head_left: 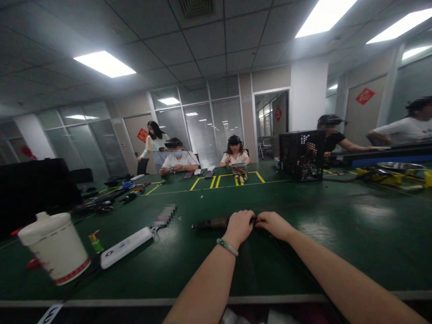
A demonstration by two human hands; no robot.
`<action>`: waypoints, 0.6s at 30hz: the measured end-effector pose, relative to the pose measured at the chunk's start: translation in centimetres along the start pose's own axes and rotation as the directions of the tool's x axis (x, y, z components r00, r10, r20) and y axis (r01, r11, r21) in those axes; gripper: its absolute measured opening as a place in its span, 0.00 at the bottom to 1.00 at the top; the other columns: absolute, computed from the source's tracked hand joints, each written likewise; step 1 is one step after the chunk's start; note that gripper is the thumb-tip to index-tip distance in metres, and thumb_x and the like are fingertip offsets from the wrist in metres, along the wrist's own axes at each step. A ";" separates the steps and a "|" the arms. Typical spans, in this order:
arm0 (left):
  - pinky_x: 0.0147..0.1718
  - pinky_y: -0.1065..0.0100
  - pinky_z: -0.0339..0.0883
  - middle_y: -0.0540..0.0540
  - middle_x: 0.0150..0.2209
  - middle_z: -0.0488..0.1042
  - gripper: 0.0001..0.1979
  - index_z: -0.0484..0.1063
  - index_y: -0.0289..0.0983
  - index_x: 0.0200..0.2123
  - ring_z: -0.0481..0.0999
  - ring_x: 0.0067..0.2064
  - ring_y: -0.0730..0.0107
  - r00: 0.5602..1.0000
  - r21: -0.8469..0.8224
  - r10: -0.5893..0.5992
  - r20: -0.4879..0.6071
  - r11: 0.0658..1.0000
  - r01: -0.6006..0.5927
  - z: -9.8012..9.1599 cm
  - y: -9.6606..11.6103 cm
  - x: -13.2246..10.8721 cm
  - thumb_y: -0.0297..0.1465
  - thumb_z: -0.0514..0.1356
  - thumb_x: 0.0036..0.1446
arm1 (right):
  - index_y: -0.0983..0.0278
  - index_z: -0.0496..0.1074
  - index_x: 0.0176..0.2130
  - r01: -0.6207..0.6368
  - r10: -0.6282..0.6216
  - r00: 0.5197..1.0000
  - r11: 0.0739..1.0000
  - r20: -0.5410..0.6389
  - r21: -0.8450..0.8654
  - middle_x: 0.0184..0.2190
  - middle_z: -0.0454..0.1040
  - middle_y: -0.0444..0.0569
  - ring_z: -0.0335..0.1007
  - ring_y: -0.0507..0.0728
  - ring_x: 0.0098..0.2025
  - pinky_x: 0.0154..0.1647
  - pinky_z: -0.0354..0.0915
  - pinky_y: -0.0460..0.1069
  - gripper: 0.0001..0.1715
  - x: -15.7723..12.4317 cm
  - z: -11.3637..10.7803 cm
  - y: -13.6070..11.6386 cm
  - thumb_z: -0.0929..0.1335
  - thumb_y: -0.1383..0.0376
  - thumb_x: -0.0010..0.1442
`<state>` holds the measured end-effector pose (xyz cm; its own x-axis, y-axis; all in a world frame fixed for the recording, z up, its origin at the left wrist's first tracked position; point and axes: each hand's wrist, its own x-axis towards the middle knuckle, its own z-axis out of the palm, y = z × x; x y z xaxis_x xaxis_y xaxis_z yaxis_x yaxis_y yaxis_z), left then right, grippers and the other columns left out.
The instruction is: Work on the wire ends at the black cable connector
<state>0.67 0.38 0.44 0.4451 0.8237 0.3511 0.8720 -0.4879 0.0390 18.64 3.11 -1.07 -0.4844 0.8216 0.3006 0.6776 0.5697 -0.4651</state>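
A dark, slim tool that looks like a corded electric screwdriver [212,223] lies on the green table, its narrow metal tip toward the left. My left hand [240,226] is wrapped round its rear end, with a jade-coloured bangle [227,247] on the wrist. Just to the right, my right hand [274,225] is closed in a pinch at the cable end behind the tool. A black cable [299,264] runs from there down toward the table's front edge, partly under my right forearm. The exact spot held between the right fingertips is hidden.
To the left stand a white lidded jar [56,249], a white power strip [126,247] and a small green bottle [96,243]. Farther off are a black computer case [301,155], tangled cables [101,204] and a yellow-framed item [394,177]. Several people work around the table.
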 end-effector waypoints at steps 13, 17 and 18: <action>0.44 0.65 0.61 0.48 0.42 0.70 0.09 0.66 0.40 0.42 0.69 0.45 0.66 0.998 -0.077 -0.061 -0.020 0.995 0.060 0.4 -0.2 0.1 0.30 0.57 0.56 | 0.62 0.74 0.31 -0.263 0.263 0.961 0.965 -0.086 0.008 0.29 0.76 0.45 0.69 0.53 0.31 0.29 0.57 0.45 0.10 -0.1 0.3 0.1 0.70 0.58 0.52; 0.45 0.64 0.60 0.47 0.42 0.71 0.08 0.66 0.40 0.41 0.69 0.46 0.65 0.997 -0.058 -0.074 0.003 0.996 0.074 0.4 -0.1 0.2 0.31 0.57 0.57 | 0.62 0.74 0.32 -0.282 0.284 0.956 0.959 -0.080 0.029 0.28 0.76 0.45 0.69 0.52 0.29 0.27 0.56 0.44 0.12 0.0 0.9 0.2 0.69 0.56 0.55; 0.45 0.65 0.60 0.47 0.42 0.71 0.08 0.66 0.39 0.41 0.69 0.46 0.65 0.997 -0.060 -0.075 0.004 0.995 0.075 0.4 -0.2 0.2 0.31 0.57 0.56 | 0.62 0.73 0.32 -0.282 0.284 0.955 0.959 -0.082 0.037 0.28 0.76 0.45 0.69 0.52 0.28 0.27 0.56 0.44 0.12 0.1 1.0 0.1 0.68 0.56 0.55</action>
<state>0.70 0.74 0.12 0.3790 0.8594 0.3433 0.8894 -0.4407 0.1212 18.16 3.27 -1.89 -0.2249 0.9486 0.2228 0.7661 0.3134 -0.5611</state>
